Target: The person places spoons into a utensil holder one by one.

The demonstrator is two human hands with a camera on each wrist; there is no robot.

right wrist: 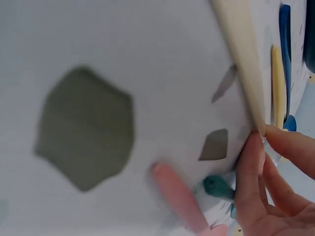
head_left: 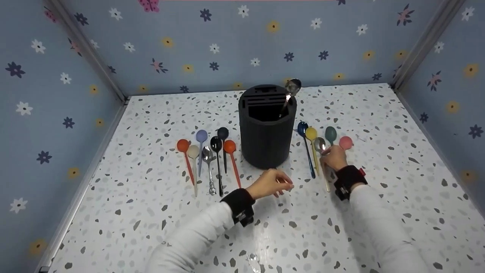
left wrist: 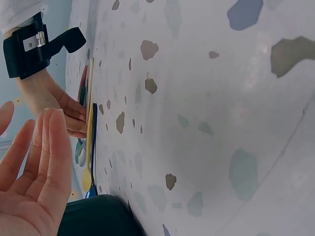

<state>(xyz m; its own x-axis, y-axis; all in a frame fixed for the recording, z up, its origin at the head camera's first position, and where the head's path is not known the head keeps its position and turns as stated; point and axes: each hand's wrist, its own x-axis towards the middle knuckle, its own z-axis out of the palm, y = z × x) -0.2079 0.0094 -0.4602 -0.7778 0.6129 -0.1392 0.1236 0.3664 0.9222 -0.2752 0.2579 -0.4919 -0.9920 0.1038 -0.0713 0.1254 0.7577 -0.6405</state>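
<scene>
My right hand [head_left: 335,157] pinches the pale cream handle of a silver-bowled spoon [head_left: 319,143] between thumb and fingers; in the right wrist view that handle [right wrist: 242,59] leads up from the fingertips. Close by lie a green spoon [head_left: 330,133] and a pink spoon [head_left: 345,142], with a yellow spoon [head_left: 311,133] and a blue spoon [head_left: 302,128] to the left. In front of the black cylindrical holder [head_left: 265,146], my left hand [head_left: 269,183] hovers, its fingers loosely extended and holding nothing in the left wrist view. A silver spoon [head_left: 293,88] leans in the holder's large compartment.
Left of the holder lie several spoons, among them an orange spoon [head_left: 183,145], a lavender spoon [head_left: 201,135], an ornate silver spoon [head_left: 208,157] and a black spoon [head_left: 216,144]. Flower-patterned walls [head_left: 227,34] border the speckled table [head_left: 144,227] at the back and sides.
</scene>
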